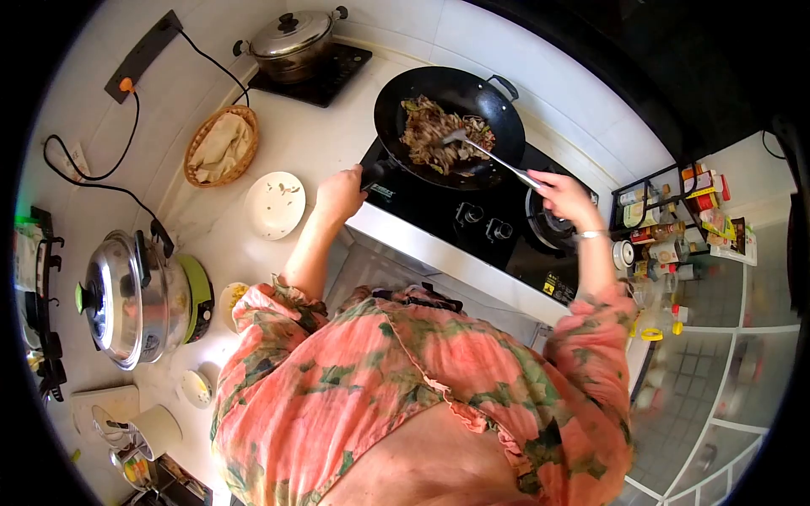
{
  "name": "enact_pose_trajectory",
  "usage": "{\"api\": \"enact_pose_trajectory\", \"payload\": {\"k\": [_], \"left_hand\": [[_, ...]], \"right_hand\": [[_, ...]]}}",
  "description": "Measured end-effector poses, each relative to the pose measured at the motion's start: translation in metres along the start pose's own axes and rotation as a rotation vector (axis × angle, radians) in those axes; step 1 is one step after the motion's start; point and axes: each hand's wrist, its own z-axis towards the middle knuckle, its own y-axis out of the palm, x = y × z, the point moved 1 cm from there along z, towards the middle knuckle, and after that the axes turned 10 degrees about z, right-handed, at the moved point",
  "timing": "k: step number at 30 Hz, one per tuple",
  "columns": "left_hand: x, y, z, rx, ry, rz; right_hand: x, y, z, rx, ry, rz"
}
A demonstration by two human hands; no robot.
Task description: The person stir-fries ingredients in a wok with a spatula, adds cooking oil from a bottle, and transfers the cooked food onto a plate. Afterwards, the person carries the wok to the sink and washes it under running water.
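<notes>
A black wok (390, 114) sits on the left burner of the black gas stove (439, 207). Inside it lies a heap of sliced meat and vegetables (426, 126), partly smeared by motion. My left hand (341, 194) is closed round the wok's dark handle at the near left side. In my right hand (564, 199) is the handle of a metal spatula (504, 161), whose blade reaches into the food near the middle of the wok. The right burner (548, 221) lies below my right hand, with no pan on it.
Left of the stove stand a white plate (277, 221) with scraps, a wicker basket (194, 169) with a cloth, and a lidded pot (291, 59) on a hotplate. An electric steamer (139, 295) is farther left. Bottles and seasonings (666, 232) crowd a rack at right.
</notes>
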Motion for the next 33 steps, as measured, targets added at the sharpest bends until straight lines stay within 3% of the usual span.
{"api": "enact_pose_trajectory", "payload": {"k": [4, 8, 12, 14, 18, 23, 33], "left_hand": [[0.001, -0.003, -0.002, 0.004, 0.008, -0.003], [-0.001, -0.001, 0.000, -0.015, 0.011, 0.011], [-0.002, 0.002, 0.000, -0.013, 0.000, -0.006], [-0.002, 0.003, 0.000, 0.002, 0.017, -0.002], [-0.004, 0.003, 0.002, -0.008, 0.034, 0.011], [-0.003, 0.004, 0.001, 0.004, 0.034, -0.002], [0.000, 0.003, -0.001, 0.043, 0.042, -0.072]], "right_hand": [[0.004, 0.033, 0.000, -0.008, 0.041, 0.186], [-0.010, -0.008, -0.031, 0.026, 0.042, 0.040], [-0.002, 0.025, 0.010, 0.118, -0.157, 0.003], [0.002, 0.050, 0.030, 0.139, -0.124, 0.101], [0.015, 0.050, 0.016, 0.186, -0.137, -0.074], [0.033, 0.017, -0.059, 0.249, -0.026, 0.164], [0.060, 0.083, -0.019, 0.166, 0.072, 0.490]]}}
